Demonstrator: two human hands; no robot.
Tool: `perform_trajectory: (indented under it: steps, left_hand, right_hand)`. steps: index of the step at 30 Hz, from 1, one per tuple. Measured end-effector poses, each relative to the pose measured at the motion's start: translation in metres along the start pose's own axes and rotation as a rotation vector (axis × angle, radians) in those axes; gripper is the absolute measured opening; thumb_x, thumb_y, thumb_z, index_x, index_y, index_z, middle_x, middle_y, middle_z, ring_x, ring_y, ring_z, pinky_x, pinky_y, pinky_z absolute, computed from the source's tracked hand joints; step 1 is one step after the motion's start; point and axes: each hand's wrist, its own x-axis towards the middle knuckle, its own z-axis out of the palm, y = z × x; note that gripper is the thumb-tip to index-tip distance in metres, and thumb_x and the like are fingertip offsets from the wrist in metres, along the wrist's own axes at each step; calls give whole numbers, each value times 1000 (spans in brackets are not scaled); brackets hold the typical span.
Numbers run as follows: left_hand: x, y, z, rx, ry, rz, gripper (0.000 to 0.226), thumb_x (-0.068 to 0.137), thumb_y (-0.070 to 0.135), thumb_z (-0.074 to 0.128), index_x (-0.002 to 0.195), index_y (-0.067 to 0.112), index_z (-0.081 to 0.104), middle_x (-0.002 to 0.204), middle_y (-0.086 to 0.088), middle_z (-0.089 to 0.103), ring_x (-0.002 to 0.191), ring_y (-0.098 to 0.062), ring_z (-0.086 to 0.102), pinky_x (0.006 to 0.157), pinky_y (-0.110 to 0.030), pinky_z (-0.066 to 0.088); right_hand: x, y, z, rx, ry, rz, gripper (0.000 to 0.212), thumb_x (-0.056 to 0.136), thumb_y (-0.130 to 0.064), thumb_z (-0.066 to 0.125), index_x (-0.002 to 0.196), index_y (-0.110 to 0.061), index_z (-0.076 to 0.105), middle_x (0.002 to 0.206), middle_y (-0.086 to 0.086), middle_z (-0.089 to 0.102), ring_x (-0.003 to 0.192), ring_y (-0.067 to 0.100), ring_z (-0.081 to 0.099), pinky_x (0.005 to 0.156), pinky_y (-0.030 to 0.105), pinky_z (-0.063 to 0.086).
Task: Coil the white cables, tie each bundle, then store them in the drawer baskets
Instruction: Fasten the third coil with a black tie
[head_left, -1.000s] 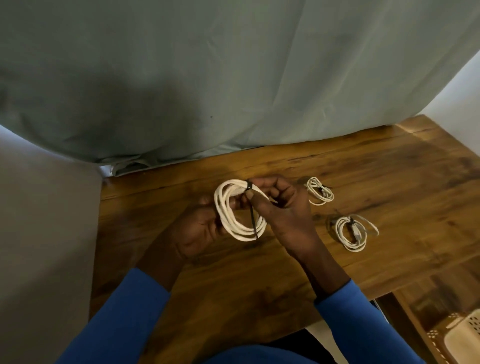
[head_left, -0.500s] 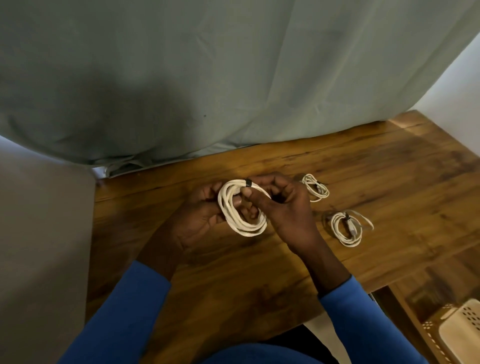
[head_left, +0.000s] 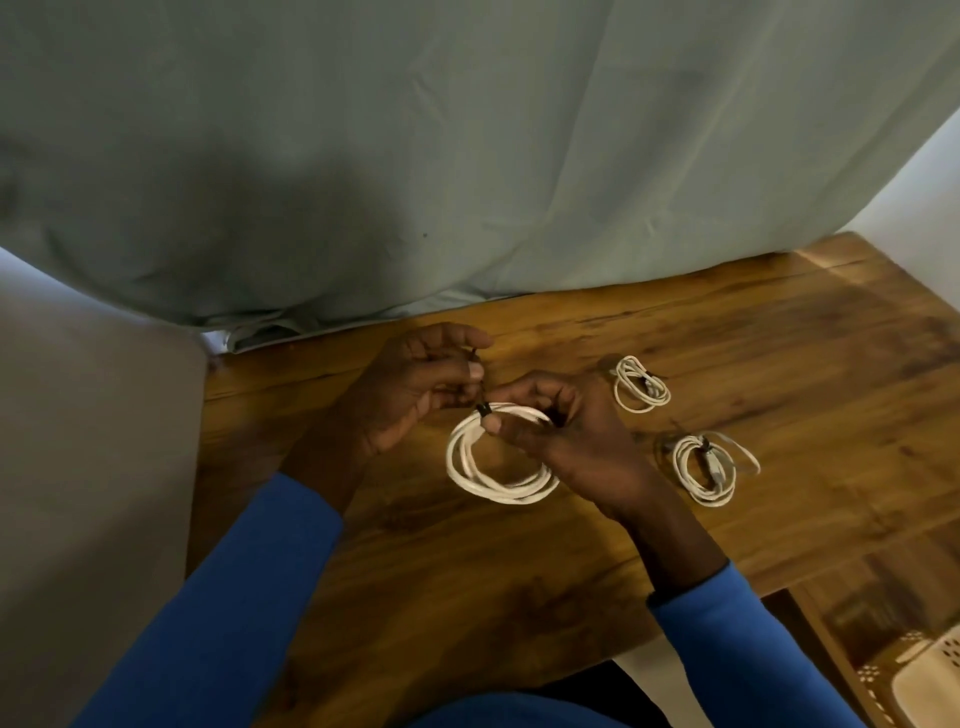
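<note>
The right hand is gripping the top of the big coil, with the thumb lying over the white strands and the fingers curled round behind them. The coil is hanging from that grip, just over the table, at about the middle of the wood; its lower loops may be touching the top, but the view is not making that clear. A black tie is sitting round the strands just beside the right thumb. The left hand is pinching the thin tail of the tie between thumb and fingers and is holding it up and away from the coil.

To the right, two smaller bundles are lying flat on the wood, apart from each other: the far bundle and the near bundle, the latter with a dark band on it and one loose end trailing right. A grey-green cloth is hanging behind the table. A pale basket with holes is showing at the lower right corner, below the table edge. Blue sleeves are covering both forearms.
</note>
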Motion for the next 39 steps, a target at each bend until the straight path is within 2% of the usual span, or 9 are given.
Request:
perform_trajectory:
  steps: [5, 8, 12, 17, 23, 26, 32, 36, 39]
  left_hand:
    - [-7, 4, 7, 348, 90, 282, 41, 83, -4, 80, 115, 20, 72, 87, -9, 78, 83, -21, 76, 80, -34, 62]
    - [-14, -3, 15, 481, 199, 416, 27, 82, 0, 82, 100, 20, 77, 88, -1, 79, 84, -17, 77, 79, -33, 60]
    - [-27, -18, 26, 558, 229, 589, 22, 85, -3, 79, 94, 18, 78, 92, 1, 78, 86, -17, 76, 79, -44, 62]
    - [-34, -27, 33, 767, 297, 747, 14, 88, -4, 76, 95, 8, 78, 99, -1, 73, 96, -19, 70, 79, -44, 56]
    - [-41, -24, 32, 1087, 345, 897, 15, 90, 6, 73, 101, 15, 80, 98, 2, 74, 90, -21, 65, 79, -40, 46]
    - [-44, -25, 29, 1172, 360, 963, 13, 88, 11, 76, 97, 18, 82, 102, 1, 72, 93, -26, 65, 80, -48, 44]
    - [-44, -28, 29, 916, 250, 887, 12, 86, -2, 79, 94, 6, 81, 130, -18, 57, 132, -33, 52, 100, -51, 49]
    - [-48, -29, 28, 755, 160, 773, 15, 87, -1, 75, 100, 6, 78, 130, -17, 59, 129, -23, 58, 101, -40, 51]
    - [-47, -29, 29, 230, 215, 615, 21, 95, 23, 64, 109, 10, 72, 121, -15, 67, 114, -29, 66, 93, -41, 52]
  right_hand:
    - [1, 8, 2, -138, 105, 52, 28, 80, -17, 88, 104, -16, 73, 91, 1, 79, 88, 16, 76, 81, 40, 61]
    - [3, 9, 3, -94, 163, 73, 38, 82, -18, 86, 116, -26, 71, 91, 1, 79, 83, 14, 75, 74, 36, 60]
    - [6, 6, 7, -82, 206, 6, 21, 88, -12, 80, 107, -19, 77, 86, -3, 77, 65, 5, 68, 60, 23, 50]
    - [8, 6, 14, 258, 264, 120, 27, 86, 11, 70, 111, 0, 75, 75, 18, 70, 54, 12, 58, 50, 21, 47]
    - [6, -1, 17, 620, 215, 279, 31, 88, 13, 59, 113, 0, 71, 74, 16, 67, 54, 14, 58, 50, 20, 47]
    - [5, -6, 16, 724, 191, 271, 25, 93, 5, 58, 116, 4, 69, 86, 13, 74, 56, 12, 65, 49, 21, 50]
    - [2, -3, 14, 634, 161, 200, 39, 78, -4, 73, 116, -2, 72, 91, 13, 76, 56, 12, 62, 52, 20, 51]
    - [-2, -2, 10, 560, 124, 145, 41, 77, -8, 74, 117, -5, 73, 86, 12, 77, 63, 14, 65, 59, 21, 54]
    - [-4, -3, 7, 486, 91, 61, 39, 77, -7, 74, 116, -8, 72, 78, 3, 76, 62, 9, 66, 62, 21, 55]
